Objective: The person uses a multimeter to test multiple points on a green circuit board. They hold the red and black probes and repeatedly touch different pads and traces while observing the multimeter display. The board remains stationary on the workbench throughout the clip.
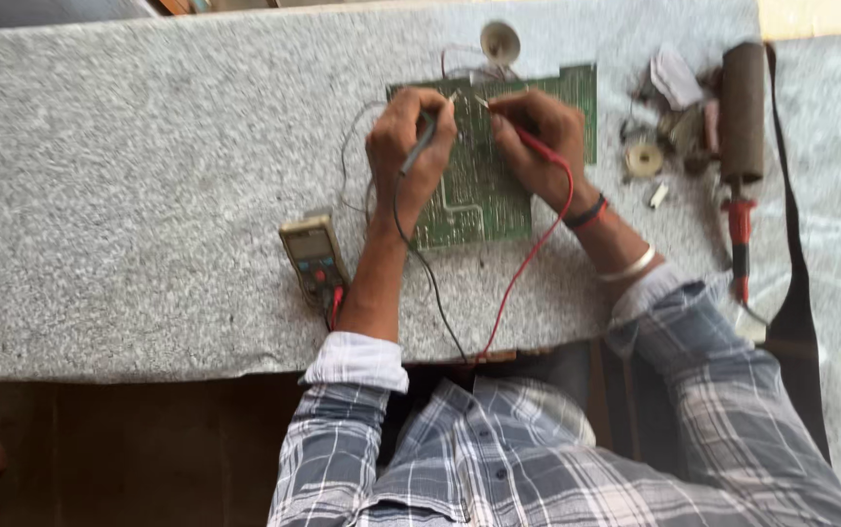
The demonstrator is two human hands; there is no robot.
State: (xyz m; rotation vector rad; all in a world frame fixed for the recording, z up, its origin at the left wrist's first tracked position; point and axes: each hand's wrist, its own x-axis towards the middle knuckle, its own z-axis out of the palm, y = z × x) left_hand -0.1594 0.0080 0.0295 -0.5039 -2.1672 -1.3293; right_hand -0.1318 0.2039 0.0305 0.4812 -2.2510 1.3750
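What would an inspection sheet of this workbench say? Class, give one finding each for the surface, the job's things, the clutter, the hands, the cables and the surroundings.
Surface: grey speckled stone countertop.
Job's things: green circuit board lying flat; multimeter to its left.
Clutter: small loose parts and a red-handled tool at the right.
Hands: left hand holds the black probe; right hand holds the red probe; both tips over the board.
Cables: black lead and red lead trail off the front edge.
Surroundings: dark space below the counter; nothing else seen.
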